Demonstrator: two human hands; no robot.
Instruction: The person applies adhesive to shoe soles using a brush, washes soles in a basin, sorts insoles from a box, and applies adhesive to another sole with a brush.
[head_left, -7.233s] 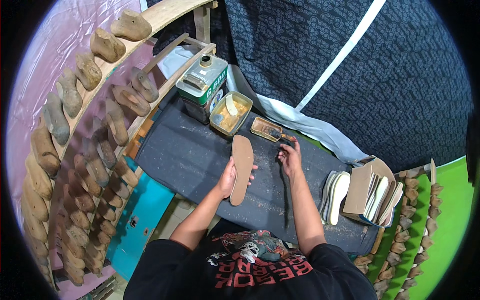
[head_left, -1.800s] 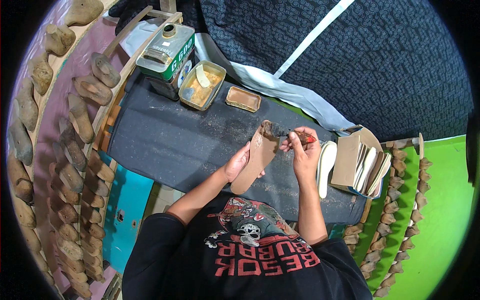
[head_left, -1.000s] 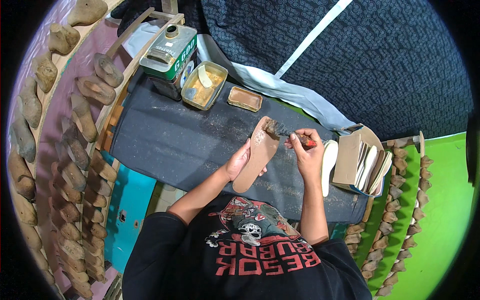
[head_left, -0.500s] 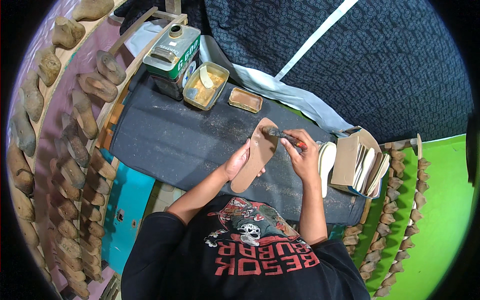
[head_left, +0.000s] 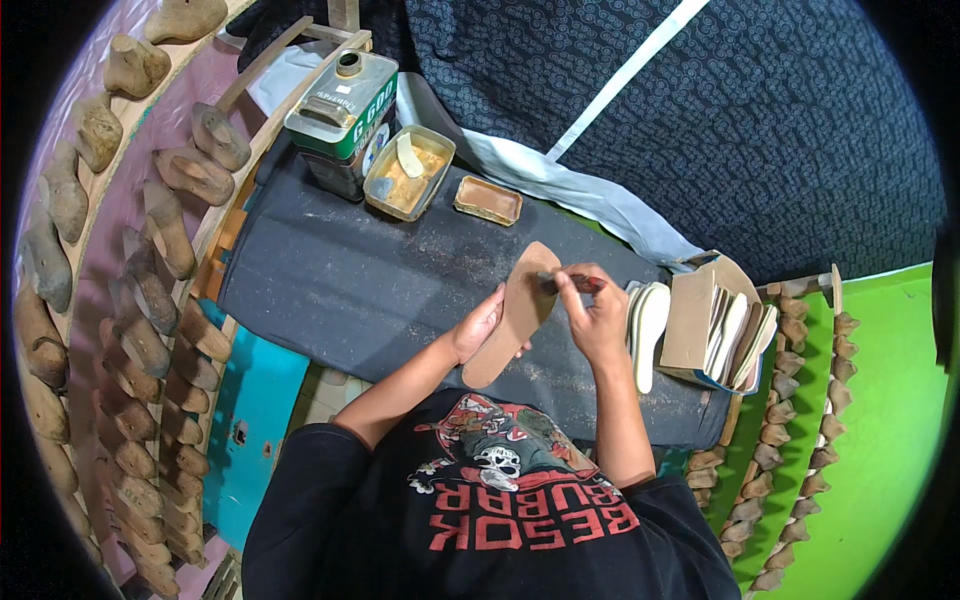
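A tan, shoe-sole-shaped insole is tilted over the table in my left hand. The thumb lies along its left edge, and fingertips show under its right edge. My right hand is closed around a brush with a red and dark handle. The dark tip of the brush rests at the right side of the insole's wider upper part; its bristles are mostly hidden. Just right of that hand lies a small stack of pale insoles.
On the dark-covered table stand a metal can, a plastic tub with a pale scraper-like piece, and a small brown-filled tray. A cardboard box holds several insoles. Wooden shoe lasts line racks on both sides.
The brush has moved from the upper part of the insole nearer to me and toward its right edge. My right hand has turned and shifted slightly left. My left hand keeps its hold.
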